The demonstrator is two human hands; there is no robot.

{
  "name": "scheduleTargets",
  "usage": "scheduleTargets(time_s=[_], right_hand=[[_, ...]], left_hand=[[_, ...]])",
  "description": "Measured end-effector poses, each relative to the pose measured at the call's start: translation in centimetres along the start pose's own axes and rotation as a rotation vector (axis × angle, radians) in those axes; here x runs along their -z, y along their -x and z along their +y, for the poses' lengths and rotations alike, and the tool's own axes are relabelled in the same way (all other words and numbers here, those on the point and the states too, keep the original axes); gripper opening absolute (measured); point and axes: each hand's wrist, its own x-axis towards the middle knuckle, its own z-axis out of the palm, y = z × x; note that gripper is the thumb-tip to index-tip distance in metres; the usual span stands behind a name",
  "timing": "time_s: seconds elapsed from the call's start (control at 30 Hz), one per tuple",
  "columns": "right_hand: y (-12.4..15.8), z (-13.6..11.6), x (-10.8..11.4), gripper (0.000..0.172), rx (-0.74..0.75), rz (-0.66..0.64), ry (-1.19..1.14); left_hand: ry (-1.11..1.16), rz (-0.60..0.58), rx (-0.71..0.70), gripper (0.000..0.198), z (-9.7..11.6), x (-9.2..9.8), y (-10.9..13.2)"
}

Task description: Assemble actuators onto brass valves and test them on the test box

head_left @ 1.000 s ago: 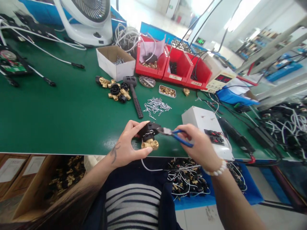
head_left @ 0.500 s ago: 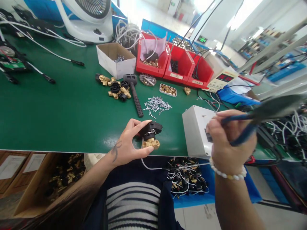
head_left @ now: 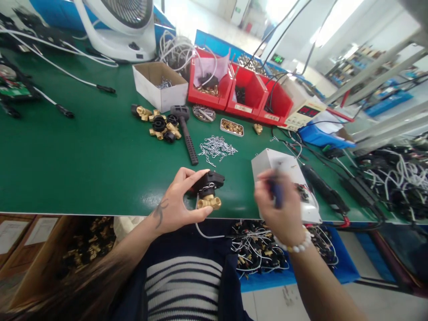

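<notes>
My left hand [head_left: 182,200] grips a brass valve [head_left: 209,203] with a black plastic housing [head_left: 210,180] on top, just above the table's front edge. A silver wire clip [head_left: 207,187] sits at the black neck, and a white cable hangs below. To the right, my right hand [head_left: 281,207] is closed round blue-handled pliers [head_left: 277,191], smeared by motion, in front of a pale grey box [head_left: 264,165]. Past the valve lie a heap of silver hairpin clips [head_left: 217,147] and a black hammer [head_left: 187,133].
Brass fittings with black caps [head_left: 160,125] lie left of the hammer. Behind stand a white carton [head_left: 160,91], red bins [head_left: 245,96] and a fan [head_left: 130,49]. An electric screwdriver [head_left: 326,189] lies at right. Below the edge is a blue crate [head_left: 267,276] of wired valves.
My right hand has swung left and inward with the pliers, uncovering the screwdriver and the box's right part. My left hand keeps the valve in nearly the same place.
</notes>
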Motion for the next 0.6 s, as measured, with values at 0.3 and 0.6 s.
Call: scheduleTargets(time_s=[0.3,0.6], right_hand=[[0.1,-0.4,0.1,0.014,-0.12,0.298,-0.106],[-0.4,-0.9,1.3,0.012,-0.113,0.197,-0.056]], left_hand=[[-0.009,-0.002,-0.026,0.068,0.1,-0.1,0.0],[-0.027,-0.015,0.011,0.068,0.4,0.0,0.0]])
